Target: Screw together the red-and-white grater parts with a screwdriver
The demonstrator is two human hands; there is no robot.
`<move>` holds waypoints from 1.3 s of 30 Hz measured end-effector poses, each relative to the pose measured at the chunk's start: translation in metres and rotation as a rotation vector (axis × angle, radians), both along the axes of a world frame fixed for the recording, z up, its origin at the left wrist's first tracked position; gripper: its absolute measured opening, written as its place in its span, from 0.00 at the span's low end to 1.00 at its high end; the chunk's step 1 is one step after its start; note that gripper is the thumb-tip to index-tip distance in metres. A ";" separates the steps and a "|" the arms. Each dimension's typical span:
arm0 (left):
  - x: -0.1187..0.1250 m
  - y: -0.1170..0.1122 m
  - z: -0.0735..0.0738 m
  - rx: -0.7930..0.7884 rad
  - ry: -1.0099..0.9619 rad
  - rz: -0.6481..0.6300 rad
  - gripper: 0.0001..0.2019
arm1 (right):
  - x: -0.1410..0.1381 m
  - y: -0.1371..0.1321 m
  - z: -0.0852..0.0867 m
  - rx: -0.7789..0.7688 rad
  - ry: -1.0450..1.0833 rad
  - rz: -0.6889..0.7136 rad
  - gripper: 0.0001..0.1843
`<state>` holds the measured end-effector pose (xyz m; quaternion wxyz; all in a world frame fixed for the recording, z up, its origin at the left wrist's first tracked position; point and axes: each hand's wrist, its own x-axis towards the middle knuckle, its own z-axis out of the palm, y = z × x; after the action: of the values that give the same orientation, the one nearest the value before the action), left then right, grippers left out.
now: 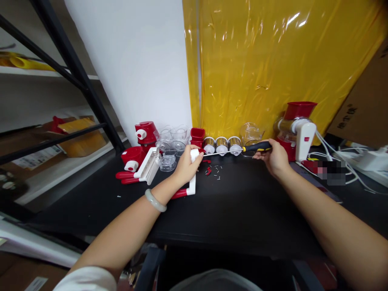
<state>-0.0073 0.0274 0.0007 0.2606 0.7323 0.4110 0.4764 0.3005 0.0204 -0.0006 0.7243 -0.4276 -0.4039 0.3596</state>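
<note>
My left hand (186, 166) is closed round the top of a white crank handle with a red grip (191, 185), standing it upright on the black table (236, 210). My right hand (274, 157) grips a screwdriver (242, 149) by its black and yellow handle. Its long shaft lies level and points left, with the tip at the top of the white handle part. Small screws and red bits (212, 169) lie on the table just below the shaft.
Red and white grater parts (138, 161) and clear cups (171, 141) sit at the back left. Three metal drums (222, 144) line the yellow sheet. An assembled red and white grater (298, 129) stands right, beside white cables (348, 161). A dark shelf frame (75, 76) rises on the left.
</note>
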 end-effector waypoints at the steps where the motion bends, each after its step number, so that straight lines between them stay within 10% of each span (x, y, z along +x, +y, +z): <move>1: 0.000 0.000 0.000 0.005 0.002 0.000 0.16 | 0.001 0.001 -0.001 0.017 -0.017 -0.001 0.18; 39: 0.000 -0.014 0.013 0.307 0.228 0.094 0.14 | 0.003 -0.003 0.001 -0.184 -0.320 -0.273 0.30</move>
<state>-0.0075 0.0131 0.0137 0.0751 0.7926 0.3942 0.4591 0.3031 0.0171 0.0000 0.6510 -0.5942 -0.4174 0.2211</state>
